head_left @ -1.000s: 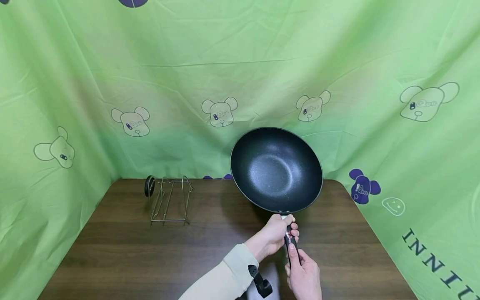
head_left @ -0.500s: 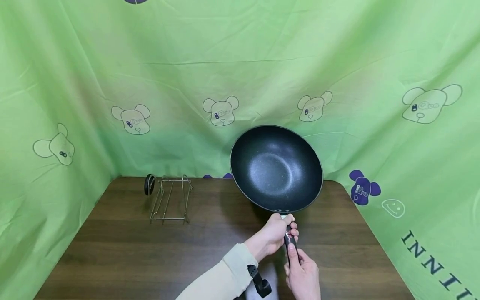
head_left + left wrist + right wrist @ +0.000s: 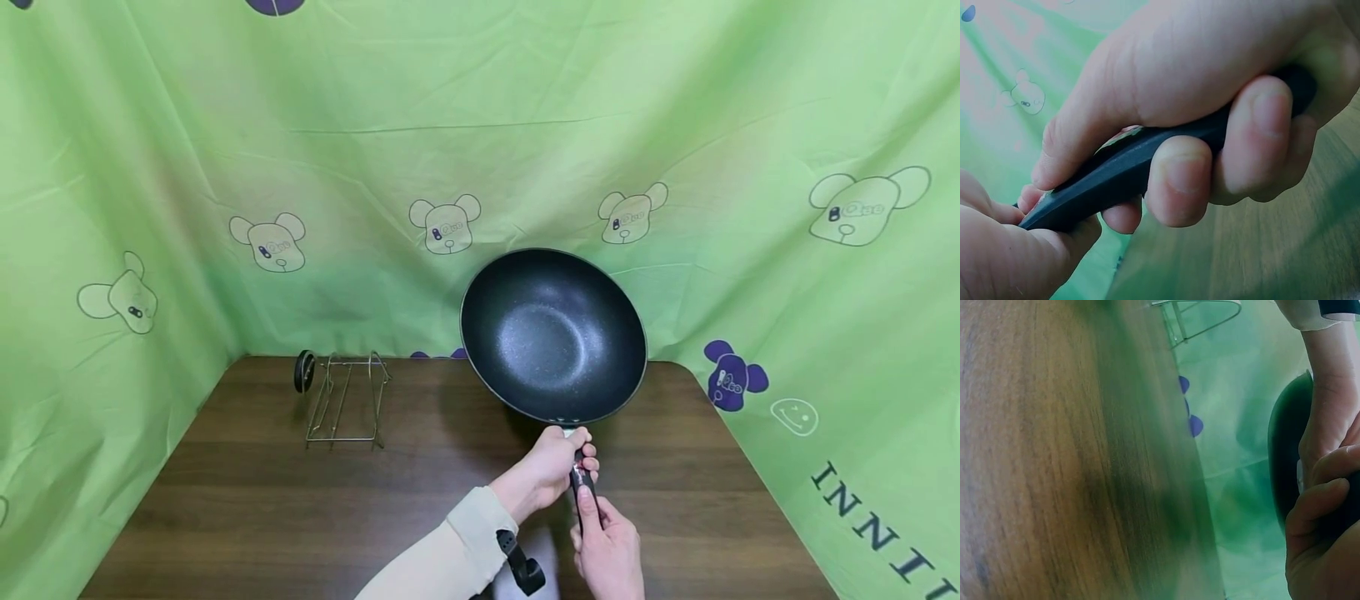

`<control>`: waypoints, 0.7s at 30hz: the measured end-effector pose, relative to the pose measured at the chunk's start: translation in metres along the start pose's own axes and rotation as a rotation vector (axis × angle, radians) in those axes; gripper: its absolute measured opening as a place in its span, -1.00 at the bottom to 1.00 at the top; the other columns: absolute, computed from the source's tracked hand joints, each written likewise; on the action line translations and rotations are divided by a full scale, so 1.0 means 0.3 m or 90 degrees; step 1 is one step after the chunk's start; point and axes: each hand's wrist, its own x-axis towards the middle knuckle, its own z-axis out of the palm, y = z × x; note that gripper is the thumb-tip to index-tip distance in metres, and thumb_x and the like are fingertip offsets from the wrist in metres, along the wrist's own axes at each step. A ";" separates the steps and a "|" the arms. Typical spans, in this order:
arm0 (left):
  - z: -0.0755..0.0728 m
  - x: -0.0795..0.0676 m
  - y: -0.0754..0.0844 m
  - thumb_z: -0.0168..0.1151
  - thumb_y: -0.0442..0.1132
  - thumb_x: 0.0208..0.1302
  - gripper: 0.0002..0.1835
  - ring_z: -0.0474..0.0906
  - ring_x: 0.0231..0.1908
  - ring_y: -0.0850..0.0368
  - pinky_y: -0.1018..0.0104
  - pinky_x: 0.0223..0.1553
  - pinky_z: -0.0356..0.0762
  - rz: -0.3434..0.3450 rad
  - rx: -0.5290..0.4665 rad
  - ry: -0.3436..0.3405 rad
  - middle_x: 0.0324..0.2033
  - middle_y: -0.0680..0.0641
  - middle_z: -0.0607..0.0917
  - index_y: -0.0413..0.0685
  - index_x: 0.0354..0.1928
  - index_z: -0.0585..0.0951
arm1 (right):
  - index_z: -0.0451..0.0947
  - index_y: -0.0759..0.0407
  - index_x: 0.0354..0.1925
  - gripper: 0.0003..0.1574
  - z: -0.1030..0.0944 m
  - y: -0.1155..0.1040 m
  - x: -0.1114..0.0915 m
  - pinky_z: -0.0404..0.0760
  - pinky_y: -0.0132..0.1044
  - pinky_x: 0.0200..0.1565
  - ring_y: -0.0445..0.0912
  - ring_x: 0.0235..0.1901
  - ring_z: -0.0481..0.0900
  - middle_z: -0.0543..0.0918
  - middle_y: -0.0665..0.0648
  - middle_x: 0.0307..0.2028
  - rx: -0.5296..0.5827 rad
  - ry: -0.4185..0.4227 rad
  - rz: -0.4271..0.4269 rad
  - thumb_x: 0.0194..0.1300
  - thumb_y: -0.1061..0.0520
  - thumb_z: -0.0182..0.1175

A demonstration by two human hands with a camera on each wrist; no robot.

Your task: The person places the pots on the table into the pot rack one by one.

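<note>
A deep black wok is raised over the back right of the table, tilted so its speckled inside faces the head camera. My left hand wraps its handle close to the pan. Behind it, my right hand grips the rear part, thumb laid along the top. The left wrist view shows the right hand's fingers curled round the black handle, with part of the left hand at lower left. In the right wrist view, the wok's side is partly hidden behind the hands.
A wire rack stands at the back left of the brown wooden table, with a black round knob-like piece at its left. Green printed cloth hangs behind the table and along both sides.
The rack and cloth shift slightly within the head view. Both hands keep the same hold on the wok's handle, and the wok stays almost still.
</note>
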 end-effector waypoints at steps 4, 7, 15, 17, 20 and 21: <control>0.001 -0.004 0.003 -0.06 -0.29 0.46 -0.90 0.27 -0.62 0.19 0.45 -0.55 0.39 -0.001 -0.001 0.004 -0.56 0.00 0.36 -0.15 -0.26 0.34 | 0.41 0.38 -0.28 -0.34 0.000 0.000 -0.001 0.22 -0.31 -0.89 -0.18 -0.93 0.18 0.31 0.03 -0.79 -0.009 -0.001 -0.005 0.43 -0.25 -0.05; 0.002 -0.006 0.007 -0.06 -0.30 0.46 -0.91 0.27 -0.61 0.20 0.45 -0.56 0.39 -0.001 -0.001 0.004 -0.56 0.00 0.36 -0.15 -0.25 0.33 | 0.43 0.36 -0.29 -0.33 0.001 0.001 0.000 0.23 -0.30 -0.89 -0.18 -0.93 0.19 0.32 0.03 -0.79 -0.023 0.005 -0.009 0.41 -0.28 -0.04; 0.000 -0.003 0.012 -0.06 -0.30 0.45 -0.88 0.27 -0.63 0.20 0.45 -0.57 0.37 0.002 0.002 0.003 -0.57 0.01 0.36 -0.14 -0.31 0.35 | 0.41 0.34 -0.31 -0.30 0.003 0.004 0.005 0.26 -0.27 -0.88 -0.17 -0.92 0.21 0.34 0.04 -0.77 -0.036 0.002 -0.011 0.39 -0.32 -0.05; 0.000 -0.002 0.012 -0.05 -0.30 0.44 -0.87 0.27 -0.63 0.20 0.45 -0.57 0.37 0.003 0.001 0.002 -0.58 0.02 0.36 -0.13 -0.32 0.35 | 0.42 0.34 -0.31 -0.29 0.002 0.005 0.006 0.26 -0.27 -0.88 -0.17 -0.92 0.22 0.34 0.04 -0.77 -0.039 0.001 -0.013 0.39 -0.32 -0.05; 0.001 -0.004 0.011 -0.07 -0.31 0.45 -0.87 0.27 -0.63 0.21 0.45 -0.57 0.37 0.003 0.002 0.003 -0.58 0.01 0.36 -0.14 -0.31 0.35 | 0.42 0.34 -0.31 -0.30 0.002 0.004 0.004 0.26 -0.28 -0.88 -0.17 -0.92 0.22 0.34 0.04 -0.77 -0.037 0.001 -0.013 0.39 -0.32 -0.06; 0.001 -0.005 0.011 -0.07 -0.31 0.46 -0.87 0.27 -0.63 0.21 0.45 -0.57 0.38 0.003 0.002 0.004 -0.57 0.01 0.36 -0.14 -0.31 0.35 | 0.42 0.33 -0.32 -0.30 0.002 0.004 0.003 0.26 -0.28 -0.88 -0.17 -0.92 0.22 0.34 0.04 -0.77 -0.037 0.001 -0.013 0.39 -0.32 -0.06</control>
